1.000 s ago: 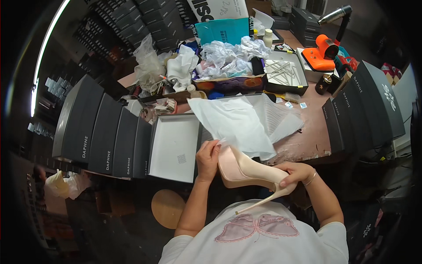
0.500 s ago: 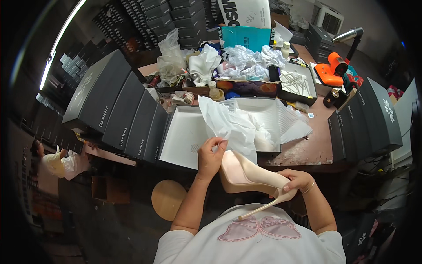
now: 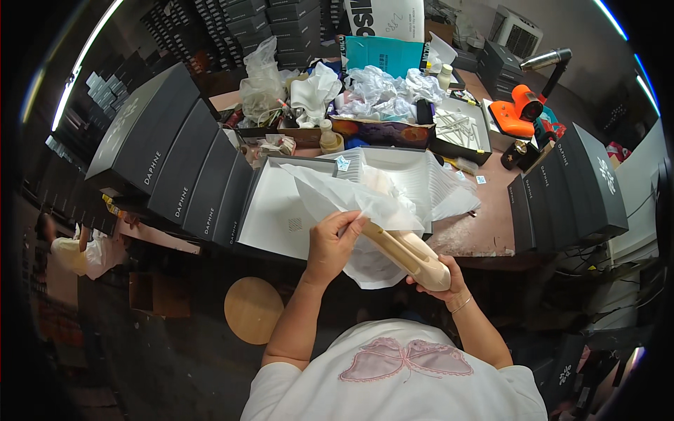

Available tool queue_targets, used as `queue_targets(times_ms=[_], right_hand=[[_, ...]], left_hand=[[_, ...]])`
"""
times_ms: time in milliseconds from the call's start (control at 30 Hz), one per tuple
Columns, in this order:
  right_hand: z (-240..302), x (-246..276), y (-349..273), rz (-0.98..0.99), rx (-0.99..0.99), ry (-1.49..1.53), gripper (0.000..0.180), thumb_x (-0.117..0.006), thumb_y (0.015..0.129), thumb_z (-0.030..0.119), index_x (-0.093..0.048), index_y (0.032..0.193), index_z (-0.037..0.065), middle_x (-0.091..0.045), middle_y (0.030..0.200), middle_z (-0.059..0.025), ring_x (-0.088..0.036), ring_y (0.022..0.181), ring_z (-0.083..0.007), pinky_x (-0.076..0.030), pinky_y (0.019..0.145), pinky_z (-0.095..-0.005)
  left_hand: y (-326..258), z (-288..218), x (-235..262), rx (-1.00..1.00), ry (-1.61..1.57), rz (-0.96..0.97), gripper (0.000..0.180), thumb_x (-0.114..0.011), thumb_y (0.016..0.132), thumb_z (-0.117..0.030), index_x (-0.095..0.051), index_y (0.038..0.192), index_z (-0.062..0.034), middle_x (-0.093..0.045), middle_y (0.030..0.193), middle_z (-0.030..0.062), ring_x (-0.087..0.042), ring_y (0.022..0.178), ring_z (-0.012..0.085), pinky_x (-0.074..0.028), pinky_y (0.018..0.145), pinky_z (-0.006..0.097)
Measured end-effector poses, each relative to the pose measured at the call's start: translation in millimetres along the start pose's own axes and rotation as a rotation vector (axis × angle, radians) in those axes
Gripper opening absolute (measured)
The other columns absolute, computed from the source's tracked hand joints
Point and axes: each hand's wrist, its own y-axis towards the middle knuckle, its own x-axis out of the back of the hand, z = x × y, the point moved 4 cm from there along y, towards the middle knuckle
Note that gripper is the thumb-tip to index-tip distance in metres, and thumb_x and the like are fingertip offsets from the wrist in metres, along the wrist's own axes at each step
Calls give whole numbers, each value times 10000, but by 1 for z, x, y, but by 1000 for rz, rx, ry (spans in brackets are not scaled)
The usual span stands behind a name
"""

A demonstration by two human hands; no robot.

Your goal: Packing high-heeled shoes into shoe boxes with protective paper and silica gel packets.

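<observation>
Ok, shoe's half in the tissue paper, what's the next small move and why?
Probably fold the tissue paper over the shoe: the left hand pinches the sheet's edge, the right hand cups the toe end from below, and that end is still bare.

Open box [image 3: 281, 210] on the table [image 3: 484, 231], tissue paper [image 3: 365, 196] over it, closed boxes [image 3: 175, 168] to its left
</observation>
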Motion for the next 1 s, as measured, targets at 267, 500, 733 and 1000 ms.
queue_targets(times_ms=[267, 500, 733, 1000], right_hand=[[-11, -63, 13, -119, 304, 61, 603, -618, 829, 215, -416, 1371, 45, -495, 1337, -154, -532, 1172, -316, -413, 1012, -451], [17, -37, 26, -244, 462, -49, 578, -610, 847, 207, -420, 1365, 35, -482, 1353, -155, -521, 1187, -319, -400, 1024, -455], [73, 11, 41, -301, 455, -172, 554, -602, 865, 198, -425, 1360, 24, -468, 1369, -155, -511, 1203, -321, -386, 1037, -458], [110, 44, 94, -333, 460, -526, 526, -594, 886, 189, -430, 1354, 12, -454, 1388, -155, -499, 1220, -324, -371, 1051, -462]], left_hand=[[-54, -60, -64, -635, 24, 192, 317, -703, 723, 22, -669, 1037, -7, -597, 725, 86, -602, 579, 239, -489, 507, 320], [-105, -38, -132, -647, -248, 494, 329, -712, 724, 13, -646, 1046, 28, -562, 693, 67, -584, 541, 219, -474, 474, 305], [-47, -21, -176, -593, 14, 668, 394, -754, 774, -143, -625, 1117, 4, -612, 880, 108, -613, 743, 241, -504, 611, 316], [62, 55, -205, 552, -792, 208, 907, -771, 781, -401, -251, 1433, -43, -418, 1383, 93, -433, 1260, 222, -358, 1047, 395]])
